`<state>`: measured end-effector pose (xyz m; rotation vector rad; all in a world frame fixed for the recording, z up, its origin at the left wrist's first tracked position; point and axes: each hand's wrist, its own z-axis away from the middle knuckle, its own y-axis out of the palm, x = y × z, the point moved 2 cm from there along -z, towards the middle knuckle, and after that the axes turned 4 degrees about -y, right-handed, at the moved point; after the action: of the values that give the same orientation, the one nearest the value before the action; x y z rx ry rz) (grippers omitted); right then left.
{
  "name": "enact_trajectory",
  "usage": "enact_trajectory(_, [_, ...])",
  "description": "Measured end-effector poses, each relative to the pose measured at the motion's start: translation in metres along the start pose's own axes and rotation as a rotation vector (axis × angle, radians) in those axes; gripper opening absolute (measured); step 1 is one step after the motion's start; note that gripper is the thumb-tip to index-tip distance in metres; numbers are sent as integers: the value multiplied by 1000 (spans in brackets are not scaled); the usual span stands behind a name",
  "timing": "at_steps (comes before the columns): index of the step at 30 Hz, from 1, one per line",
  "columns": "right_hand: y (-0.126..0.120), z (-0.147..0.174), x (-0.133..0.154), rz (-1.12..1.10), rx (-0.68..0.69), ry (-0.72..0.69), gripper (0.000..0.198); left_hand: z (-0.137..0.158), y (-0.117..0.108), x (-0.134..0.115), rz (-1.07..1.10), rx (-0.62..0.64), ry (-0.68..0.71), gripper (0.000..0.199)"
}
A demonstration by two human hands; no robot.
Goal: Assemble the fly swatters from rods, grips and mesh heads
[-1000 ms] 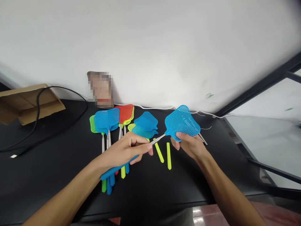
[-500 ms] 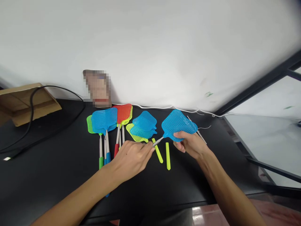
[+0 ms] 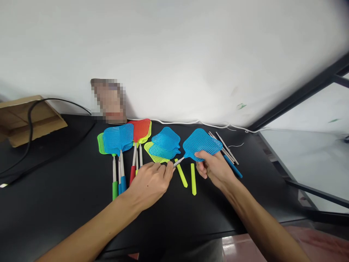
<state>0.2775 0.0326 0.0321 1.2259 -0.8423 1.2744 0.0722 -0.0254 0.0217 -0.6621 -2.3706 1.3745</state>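
Between my hands is a blue fly swatter (image 3: 203, 142), its mesh head tilted toward the upper right. My right hand (image 3: 215, 167) pinches the lower right edge of that head, thumb on top. Closed around the metal rod (image 3: 178, 162) that joins its neck is my left hand (image 3: 152, 183), which hides the rod's other end. Two yellow-green handle sleeves (image 3: 193, 179) lie on the table between the hands. Just beyond them are loose blue swatter heads (image 3: 165, 139) overlapping a yellow-green head (image 3: 152, 154).
Several swatters with handles, topped by a blue one (image 3: 120, 137) and a red one (image 3: 139, 129), lie at left. Thin metal rods (image 3: 225, 149) and a blue handle (image 3: 233, 166) lie behind my right hand. A cardboard box (image 3: 35, 120) and black cable (image 3: 29, 123) are far left.
Both hands and the held swatter have shifted slightly left and down. The rods and blue handle behind my right hand now show more. My grip looks the same.
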Motion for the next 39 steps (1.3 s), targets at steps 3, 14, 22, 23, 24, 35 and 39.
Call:
enact_trajectory(3, [4,3,-1,-26,-25,-34,26,0,1,-1,15,-21,3,25])
enact_trajectory(14, [5,0,6,-110,344,-109,50,-17,-18,10,993,303,-532,40])
enact_trajectory(22, [2,-8,-5,-133,204,-278,28,-11,-8,-7,1882,723,-730,29])
enact_trajectory(23, [1,-8,-6,-75,198,-309,30,-11,-7,-9,1928,737,-737,27])
enact_trajectory(24, [-1,-7,-5,-4,211,-337,33,-11,-7,-11,1963,738,-743,26])
enact_trajectory(35, [1,9,-2,284,206,-457,46,-13,-15,-6,1673,560,-662,35])
enact_trajectory(39, [5,10,-5,272,207,-474,48,-14,-18,-7,1430,426,-585,36])
